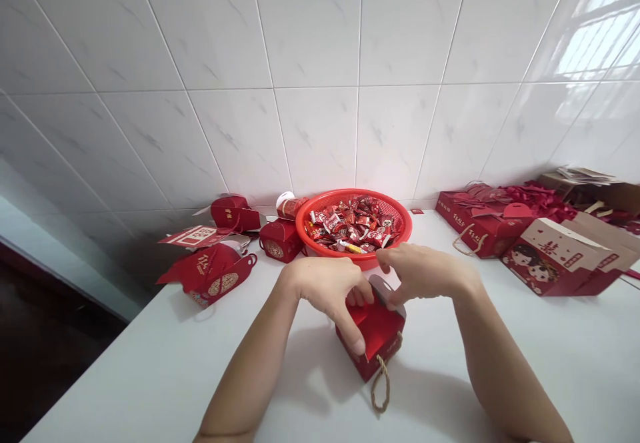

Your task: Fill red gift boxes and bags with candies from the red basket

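A small red cardboard gift box point(379, 333) stands open-topped on the white table, its red inside showing and a twisted cord loop hanging from the near side. My left hand point(336, 293) grips its left wall, with the thumb along the rim and the fingers curled inside. At the far right edge, my right hand point(423, 273) bends around a raised grey-backed flap point(383, 287), thumb and fingers on either side of it. Just behind both hands sits a red plastic basket point(353, 193) holding many red-wrapped candies point(353, 223).
Several red gift boxes point(220, 276) stand at the left, one point(281, 239) close beside the basket. To the right are larger red boxes with cord handles point(480, 219), a box with cartoon figures point(555, 256) and dark pink material point(540, 196). A tiled wall point(320, 129) rises behind.
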`<action>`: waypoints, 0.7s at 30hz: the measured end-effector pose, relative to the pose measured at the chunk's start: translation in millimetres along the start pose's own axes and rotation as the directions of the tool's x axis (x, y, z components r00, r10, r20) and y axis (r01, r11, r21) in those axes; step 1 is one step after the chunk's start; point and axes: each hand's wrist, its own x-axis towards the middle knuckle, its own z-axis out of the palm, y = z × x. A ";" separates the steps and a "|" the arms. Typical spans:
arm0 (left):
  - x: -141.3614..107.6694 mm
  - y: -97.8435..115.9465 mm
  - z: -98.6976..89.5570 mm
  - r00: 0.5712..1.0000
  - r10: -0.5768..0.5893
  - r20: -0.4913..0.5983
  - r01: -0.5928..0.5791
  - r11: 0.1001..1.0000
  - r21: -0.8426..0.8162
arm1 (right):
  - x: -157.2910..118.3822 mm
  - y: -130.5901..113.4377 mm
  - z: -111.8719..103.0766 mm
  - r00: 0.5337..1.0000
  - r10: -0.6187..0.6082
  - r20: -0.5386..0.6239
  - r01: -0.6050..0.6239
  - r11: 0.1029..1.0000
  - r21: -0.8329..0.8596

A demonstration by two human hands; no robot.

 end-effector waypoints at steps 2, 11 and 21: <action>2.5 -3.5 -2.4 0.998 -0.017 0.068 0.018 1.000 -0.019 | -4.9 3.2 -3.2 0.997 -0.066 0.039 0.064 0.997 0.036; 19.4 -11.9 4.0 0.963 -0.246 -0.110 0.254 0.965 0.069 | 6.6 1.2 3.7 0.956 -0.266 0.121 0.262 0.964 0.052; 45.0 -32.6 4.7 0.996 -0.042 0.079 0.047 0.997 -0.068 | 4.9 -7.2 8.9 0.974 -0.209 0.082 0.202 0.975 0.094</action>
